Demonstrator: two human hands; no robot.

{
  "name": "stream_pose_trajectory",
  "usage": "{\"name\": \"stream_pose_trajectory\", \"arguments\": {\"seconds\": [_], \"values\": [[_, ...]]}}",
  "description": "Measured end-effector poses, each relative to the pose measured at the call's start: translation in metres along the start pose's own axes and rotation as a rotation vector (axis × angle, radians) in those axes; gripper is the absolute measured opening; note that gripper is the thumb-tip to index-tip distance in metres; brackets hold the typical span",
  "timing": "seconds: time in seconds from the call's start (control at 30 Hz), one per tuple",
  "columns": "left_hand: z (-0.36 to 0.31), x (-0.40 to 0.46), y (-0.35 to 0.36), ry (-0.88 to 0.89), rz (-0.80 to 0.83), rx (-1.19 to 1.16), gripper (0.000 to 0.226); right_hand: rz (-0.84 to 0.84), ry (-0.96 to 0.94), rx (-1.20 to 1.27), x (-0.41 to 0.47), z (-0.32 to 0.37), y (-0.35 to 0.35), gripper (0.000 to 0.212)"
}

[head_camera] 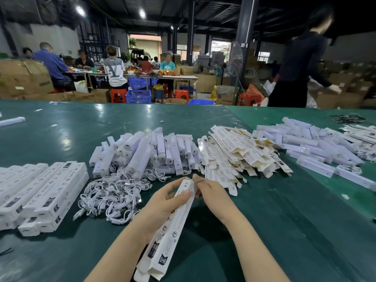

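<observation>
Ceiling lamps [142,13] threw white glare across the green table [81,127] — beyond it the hall sat dim, edges bowed.

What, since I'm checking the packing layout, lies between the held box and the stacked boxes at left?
A tangle of white cables lies on the table between the box in the left hand and the stacked boxes.

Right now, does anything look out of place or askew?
The box in the left hand has its near-end flaps hanging open; the right hand pinches the far flap. One white bar lies alone, far left.
</observation>
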State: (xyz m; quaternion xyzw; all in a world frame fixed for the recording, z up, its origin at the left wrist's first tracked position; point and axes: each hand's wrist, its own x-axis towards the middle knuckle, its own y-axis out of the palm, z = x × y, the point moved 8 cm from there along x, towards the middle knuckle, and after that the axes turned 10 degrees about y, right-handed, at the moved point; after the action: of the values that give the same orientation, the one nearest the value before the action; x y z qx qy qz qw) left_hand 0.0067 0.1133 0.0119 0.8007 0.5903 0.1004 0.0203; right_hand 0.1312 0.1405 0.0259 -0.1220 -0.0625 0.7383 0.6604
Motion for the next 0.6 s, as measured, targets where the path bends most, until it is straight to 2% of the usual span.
{"name": "stream_pose_trajectory", "arguments": {"seconds": [0.07, 0.13, 0.2, 0.37, 0.5, 0.6], "values": [[0.004, 0.0, -0.001, -0.023, -0.012, -0.046, 0.064, -0.038, -0.033, 0.02, 0.0, 0.004, -0.001, 0.038], [0.009, 0.001, 0.0, -0.063, -0.019, -0.19, 0.059, -0.065, -0.083, 0.037, -0.001, 0.009, 0.0, 0.031], [0.013, 0.001, 0.0, -0.09, -0.023, -0.271, 0.064, -0.072, -0.104, 0.046, -0.001, 0.011, -0.001, 0.023], [0.01, 0.002, 0.005, -0.069, -0.001, -0.298, 0.075, -0.033, -0.105, 0.097, -0.003, 0.015, 0.0, 0.027], [0.006, 0.001, 0.008, -0.028, 0.048, -0.325, 0.065, 0.033, -0.112, 0.008, -0.006, 0.017, 0.012, 0.02], [0.006, 0.0, 0.006, -0.036, 0.056, -0.293, 0.07, 0.04, -0.123, -0.008, -0.009, 0.019, 0.013, 0.019]]}}
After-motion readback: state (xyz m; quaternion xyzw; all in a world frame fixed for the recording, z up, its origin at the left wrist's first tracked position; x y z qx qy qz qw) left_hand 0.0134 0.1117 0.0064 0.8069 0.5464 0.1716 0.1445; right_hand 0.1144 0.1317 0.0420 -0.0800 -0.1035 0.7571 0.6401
